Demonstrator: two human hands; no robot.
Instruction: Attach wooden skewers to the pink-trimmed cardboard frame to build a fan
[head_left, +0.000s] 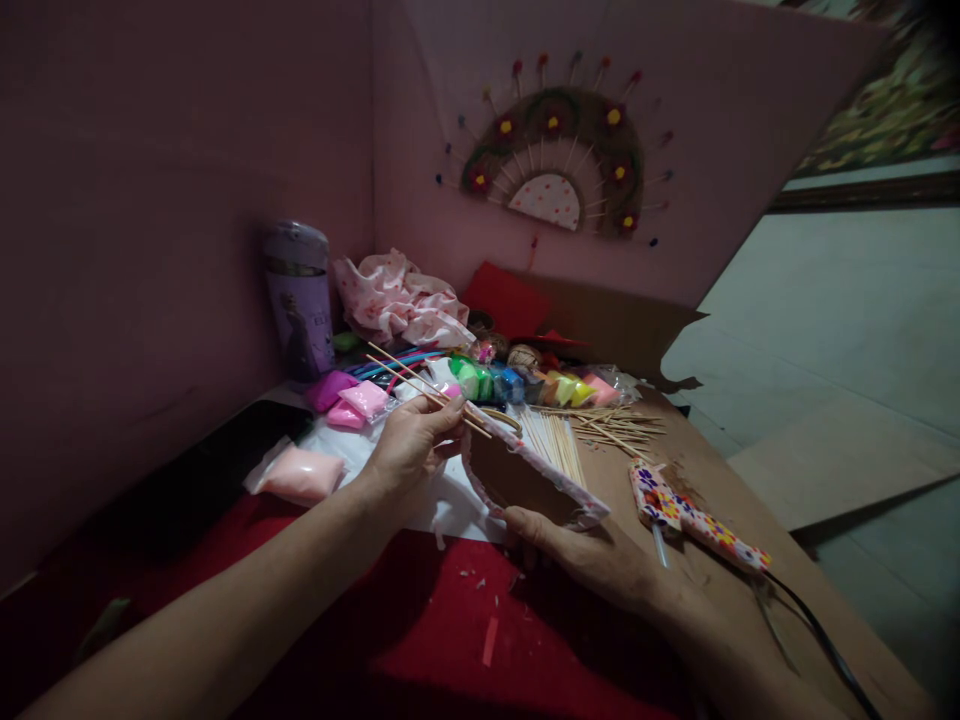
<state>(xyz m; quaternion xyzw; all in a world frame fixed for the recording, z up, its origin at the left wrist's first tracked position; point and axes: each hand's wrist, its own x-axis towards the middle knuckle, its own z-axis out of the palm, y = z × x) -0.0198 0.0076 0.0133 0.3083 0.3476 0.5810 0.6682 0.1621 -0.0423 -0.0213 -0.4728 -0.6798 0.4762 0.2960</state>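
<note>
My left hand (414, 443) is closed in a pinch on a few thin wooden skewers (405, 375) that slant up to the left. Their near ends meet the top edge of a half-round cardboard piece (517, 480) with a patterned fabric rim. My right hand (581, 555) grips that cardboard piece from below at its lower edge, fingers curled round it. Both hands work over a white sheet (450, 500) and red cloth (450, 620).
Loose skewers (592, 430) lie behind the cardboard. A patterned glue gun (694, 520) with a black cord rests to the right. Coloured clay packets (525, 385), pink packets (300, 475), a purple tumbler (300, 300) and crumpled cloth (397, 295) stand behind. A finished fan craft (555, 165) hangs on the pink board.
</note>
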